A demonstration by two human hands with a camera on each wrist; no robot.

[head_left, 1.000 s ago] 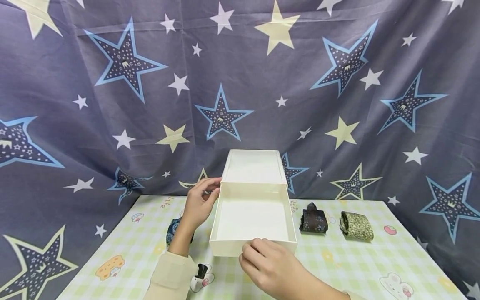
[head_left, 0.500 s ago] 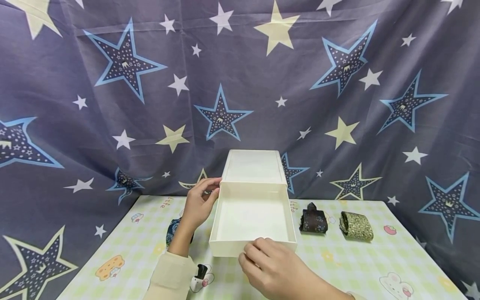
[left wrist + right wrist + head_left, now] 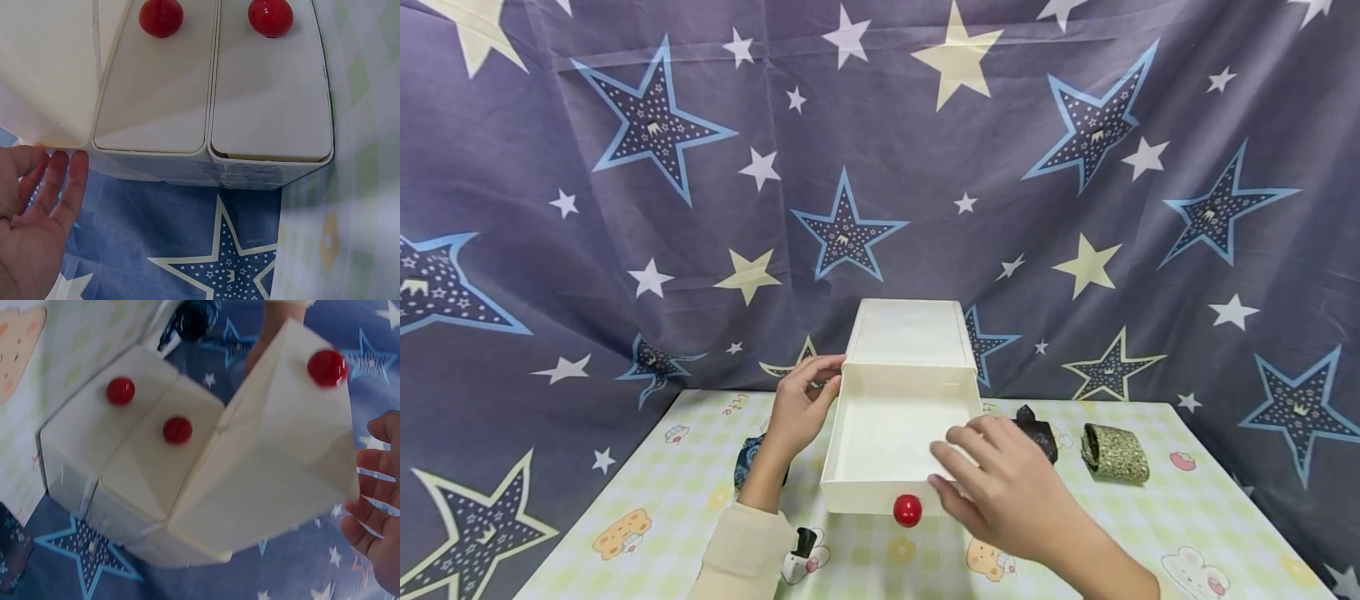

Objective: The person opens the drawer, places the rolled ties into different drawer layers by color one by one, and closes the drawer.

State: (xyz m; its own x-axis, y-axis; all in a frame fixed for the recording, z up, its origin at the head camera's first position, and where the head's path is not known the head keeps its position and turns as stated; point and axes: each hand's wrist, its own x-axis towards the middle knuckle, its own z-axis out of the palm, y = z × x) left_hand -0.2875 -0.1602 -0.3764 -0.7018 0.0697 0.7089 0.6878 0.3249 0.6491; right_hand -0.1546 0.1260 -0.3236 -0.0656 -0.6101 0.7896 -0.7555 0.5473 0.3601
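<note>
Head view: white drawer (image 3: 861, 498) juts out, nothing gripping its red knob (image 3: 907, 511)

The drawer hangs low centre in the frame, out from the white cabinet (image 3: 912, 332). Beside it, right of centre, the right hand (image 3: 1003, 487) has loosely bent fingers, holding nothing; contact is unclear. Mid-left, the left hand (image 3: 799, 408) rests fairly straight fingers on the cabinet's side. Pressing on that overhanging front could tip the lightly braced cabinet.

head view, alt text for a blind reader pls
An open white drawer with a red knob juts from a white cabinet, left hand at the cabinet's side, right hand by the drawer's front right corner. Rolled patterned cloths lie either side on a checked tablecloth.
</note>
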